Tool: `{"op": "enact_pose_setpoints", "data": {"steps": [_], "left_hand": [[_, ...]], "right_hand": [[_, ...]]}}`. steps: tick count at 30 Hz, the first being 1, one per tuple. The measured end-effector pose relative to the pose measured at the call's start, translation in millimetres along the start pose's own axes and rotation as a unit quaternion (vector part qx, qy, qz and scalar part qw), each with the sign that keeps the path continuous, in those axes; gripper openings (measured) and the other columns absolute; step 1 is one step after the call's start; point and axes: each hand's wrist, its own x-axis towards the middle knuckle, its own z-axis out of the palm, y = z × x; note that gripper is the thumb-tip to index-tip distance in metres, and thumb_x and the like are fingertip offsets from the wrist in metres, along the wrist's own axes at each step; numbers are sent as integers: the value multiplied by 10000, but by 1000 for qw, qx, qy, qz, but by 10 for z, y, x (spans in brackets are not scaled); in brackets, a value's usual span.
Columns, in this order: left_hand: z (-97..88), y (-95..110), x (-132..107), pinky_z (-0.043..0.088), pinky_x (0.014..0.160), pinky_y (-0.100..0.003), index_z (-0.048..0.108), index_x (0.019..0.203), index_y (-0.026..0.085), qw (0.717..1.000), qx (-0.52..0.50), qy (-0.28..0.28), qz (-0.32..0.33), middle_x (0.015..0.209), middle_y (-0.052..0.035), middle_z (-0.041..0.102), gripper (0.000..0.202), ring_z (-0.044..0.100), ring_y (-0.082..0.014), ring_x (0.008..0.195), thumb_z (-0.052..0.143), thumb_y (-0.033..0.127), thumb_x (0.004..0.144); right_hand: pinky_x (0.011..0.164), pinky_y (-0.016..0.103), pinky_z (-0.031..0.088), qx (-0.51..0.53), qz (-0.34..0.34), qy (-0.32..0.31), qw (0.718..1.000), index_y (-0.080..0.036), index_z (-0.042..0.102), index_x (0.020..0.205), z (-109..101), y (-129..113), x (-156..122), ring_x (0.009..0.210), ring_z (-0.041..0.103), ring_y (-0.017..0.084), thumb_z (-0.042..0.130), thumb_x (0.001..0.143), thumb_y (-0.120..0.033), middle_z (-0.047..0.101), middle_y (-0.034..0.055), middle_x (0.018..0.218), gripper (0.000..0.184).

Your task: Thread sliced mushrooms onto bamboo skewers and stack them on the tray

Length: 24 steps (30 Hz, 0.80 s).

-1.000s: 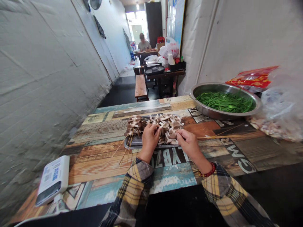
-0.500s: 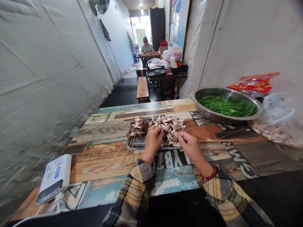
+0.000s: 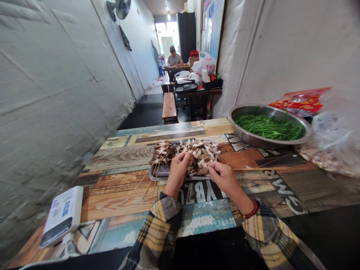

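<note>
Torn oyster mushrooms (image 3: 205, 152) lie heaped on the right part of a metal tray (image 3: 161, 173). Mushrooms threaded on bamboo skewers (image 3: 163, 150) rest at the tray's left end, the bare sticks (image 3: 149, 183) pointing toward me over its near edge. My left hand (image 3: 179, 167) is over the middle of the tray, thumb and fingers pinched beside the heap. At the heap's near right side, my right hand (image 3: 223, 177) is also closed in a pinch, fingertips against the mushrooms. What is between the fingertips of either hand is too small to make out.
Loose bamboo skewers (image 3: 261, 168) lie right of my right hand. A steel basin (image 3: 270, 142) of green chives stands at the back right, beside plastic bags (image 3: 329, 138). A white device (image 3: 63, 213) with a cable sits front left. Another person (image 3: 174, 58) sits far back.
Both hands have shifted slightly left over the tray, the right fingertips moving along the heap's near edge. The view has tilted a little. The mushrooms on skewers stay on the tray.
</note>
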Motion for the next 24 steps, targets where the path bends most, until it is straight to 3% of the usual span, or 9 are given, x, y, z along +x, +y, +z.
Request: {"op": "enact_pose_setpoints", "data": {"steps": [14, 24], "left_hand": [[0, -28, -5, 270, 470, -176, 632, 717, 127, 994, -102, -20, -32, 613, 17, 508, 321, 386, -53, 514, 651, 446, 742], [12, 10, -26, 251, 477, -187, 615, 688, 135, 996, -81, -31, -17, 592, 28, 483, 296, 366, -58, 517, 647, 424, 748]], "right_hand": [[531, 218, 390, -30, -35, -25, 999, -183, 631, 745, 35, -1, -16, 492, 537, 125, 478, 888, -210, 562, -25, 520, 211], [511, 216, 371, -39, -34, -21, 998, -184, 616, 710, 35, -11, -12, 471, 516, 120, 478, 886, -213, 549, -29, 506, 226]]}}
